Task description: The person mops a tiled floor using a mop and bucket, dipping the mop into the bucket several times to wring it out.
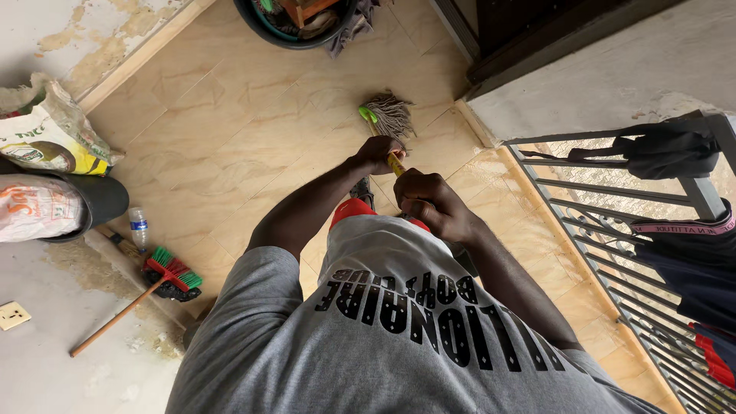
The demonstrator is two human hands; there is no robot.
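Landmark: every place below is given relative to the mop head (389,115) on the tan floor tiles (230,130).
Right hand (429,203): closed in a fist round the yellow mop handle (395,163), on the near side of the mop head, just above the grey printed T-shirt (399,330).
Left hand (378,152): wrapped round the same handle, between the right hand and the mop head, near the green clip (369,115) where the strands are fixed.
Mop head, state: pale grey strands are spread on the tiles, close to the foot of the wall corner (468,115).
Step in hand: judged to be a mopping stroke, with the mop pressed to the floor and both hands engaged.
Next move calls for: judged, a firm two-handed grip and steady downward pressure as the strands are drawn across the tiles, clear of the railing (613,253).
Broom (172,274): well to the left of the mop head and nearer; red and green bristles, wooden stick.
Plastic bottle (139,228): left of the mop head, just beyond the broom; clear, with a blue label band.
Printed sacks (54,142): far left of the mop head; crumpled, white with green, yellow and red patches.
Dark basin (295,23): beyond the mop head, at the far edge, filled with things.
Dark garments (667,149): right of the mop head, draped over the railing.
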